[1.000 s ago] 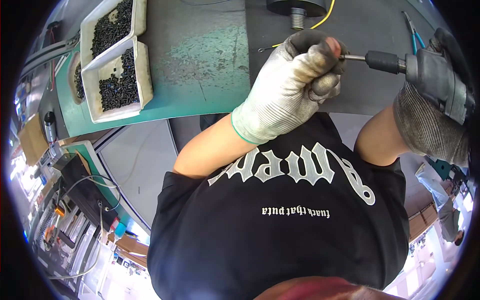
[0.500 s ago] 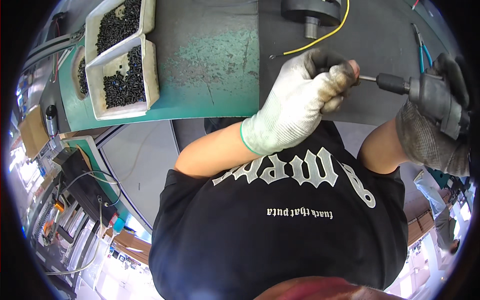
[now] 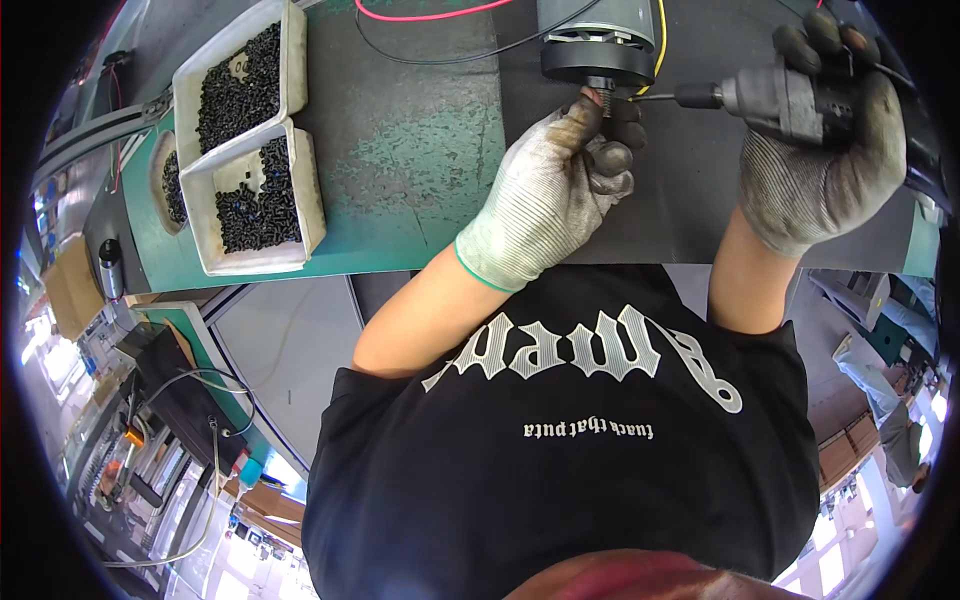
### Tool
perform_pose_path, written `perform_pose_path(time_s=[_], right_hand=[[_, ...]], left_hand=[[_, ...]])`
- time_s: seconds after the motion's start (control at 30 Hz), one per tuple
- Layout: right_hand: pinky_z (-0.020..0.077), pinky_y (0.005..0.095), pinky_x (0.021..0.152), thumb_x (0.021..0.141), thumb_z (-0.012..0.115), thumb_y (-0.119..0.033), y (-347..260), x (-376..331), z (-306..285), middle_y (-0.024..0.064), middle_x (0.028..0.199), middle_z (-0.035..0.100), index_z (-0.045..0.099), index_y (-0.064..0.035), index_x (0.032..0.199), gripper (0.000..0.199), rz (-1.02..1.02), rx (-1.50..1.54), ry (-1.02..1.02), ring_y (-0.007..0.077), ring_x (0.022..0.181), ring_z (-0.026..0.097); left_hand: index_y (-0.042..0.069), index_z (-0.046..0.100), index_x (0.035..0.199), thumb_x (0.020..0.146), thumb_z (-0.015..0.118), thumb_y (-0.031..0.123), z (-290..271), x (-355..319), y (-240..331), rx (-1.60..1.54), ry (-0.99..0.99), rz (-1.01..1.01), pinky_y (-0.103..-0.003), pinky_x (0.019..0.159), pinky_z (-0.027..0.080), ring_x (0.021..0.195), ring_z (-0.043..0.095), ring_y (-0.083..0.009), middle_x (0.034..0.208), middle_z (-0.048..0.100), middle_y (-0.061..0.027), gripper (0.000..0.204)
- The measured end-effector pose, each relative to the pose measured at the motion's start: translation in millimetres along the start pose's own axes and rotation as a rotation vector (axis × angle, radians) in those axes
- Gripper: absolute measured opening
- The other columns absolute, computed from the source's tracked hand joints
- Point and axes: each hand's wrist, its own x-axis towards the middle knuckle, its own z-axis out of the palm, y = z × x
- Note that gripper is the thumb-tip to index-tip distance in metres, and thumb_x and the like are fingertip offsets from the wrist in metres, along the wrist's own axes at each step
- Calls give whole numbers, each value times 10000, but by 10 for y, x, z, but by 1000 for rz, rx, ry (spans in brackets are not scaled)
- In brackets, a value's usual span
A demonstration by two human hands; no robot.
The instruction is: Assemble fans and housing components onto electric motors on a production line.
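My left hand (image 3: 555, 190), in a pale glove with dirty fingertips, is closed at the short metal shaft (image 3: 601, 86) of a motor (image 3: 598, 58). Thumb and fingers lie on either side of the shaft; any small part between them is hidden. My right hand (image 3: 825, 165), in a grey glove, holds a dark power screwdriver (image 3: 775, 100) level, with some fingers raised off its body. Its thin bit points left, the tip close to my left fingertips and the shaft; contact cannot be made out.
Two white bins (image 3: 312, 190) of small black parts stand at the left, beside a round dish (image 3: 160, 185) of similar pieces. Red (image 3: 440, 18), black (image 3: 430, 62) and yellow (image 3: 661, 30) wires run near the motor. The table's front edge lies below my hands.
My left hand has moved left and up to the motor shaft. The screwdriver has shifted left and up with my right hand. More of the motor now shows, and red and black wires have appeared.
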Motion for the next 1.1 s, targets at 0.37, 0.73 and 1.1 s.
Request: perform_pose_path(time_s=[0.37, 0.73, 1.1], right_hand=[[484, 374, 748, 804, 639, -159, 227, -86, 236, 147, 939, 585, 625, 44, 1060, 326, -13, -216, -25, 255, 839, 562], [509, 382, 720, 765, 680, -146, 303, -215, 396, 145, 884, 614, 642, 28, 1039, 326, 5, -411, -72, 277, 793, 619], [522, 483, 720, 805, 669, -223, 161, 46, 464, 151, 943, 652, 656, 36, 1041, 350, -62, -503, -30, 279, 802, 662]], left_hand=[[-7, 559, 1214, 1046, 470, 305, 30, -24, 52, 21, -28, -74, -210, 596, 408, 641, 447, -54, 981, 643, -113, 365], [-30, 570, 1176, 1034, 502, 317, 53, -27, 131, 392, -6, -44, -227, 629, 451, 639, 508, -58, 950, 660, -93, 381], [4, 606, 1008, 1028, 519, 300, 82, 15, 151, 348, -49, -28, -230, 570, 436, 595, 512, -70, 816, 632, -53, 309]])
